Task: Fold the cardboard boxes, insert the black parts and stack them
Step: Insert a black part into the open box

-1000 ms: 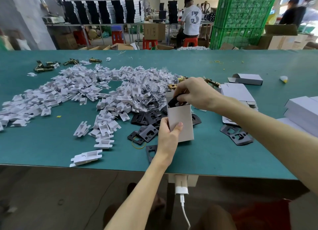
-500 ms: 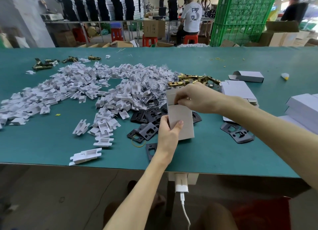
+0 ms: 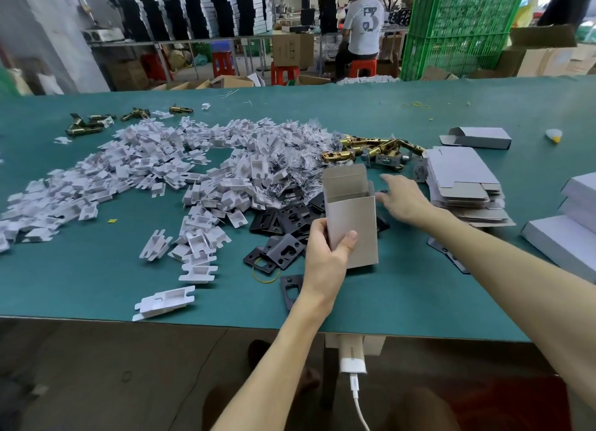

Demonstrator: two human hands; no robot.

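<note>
Working at a teal table point(image 3: 96, 275) in a busy workshop, green crates point(image 3: 458, 27) out back. Gripping the cardboard box point(image 3: 358, 217) upright in the left hand point(image 3: 325, 259), top flap open. Hovering the right hand point(image 3: 403, 201) just right of it, fingers spread, empty. Black parts point(image 3: 283, 221) heaped just behind the grip.

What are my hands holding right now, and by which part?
The left hand grips the cardboard box by its lower part, thumb on the front. The right hand holds nothing.
</note>
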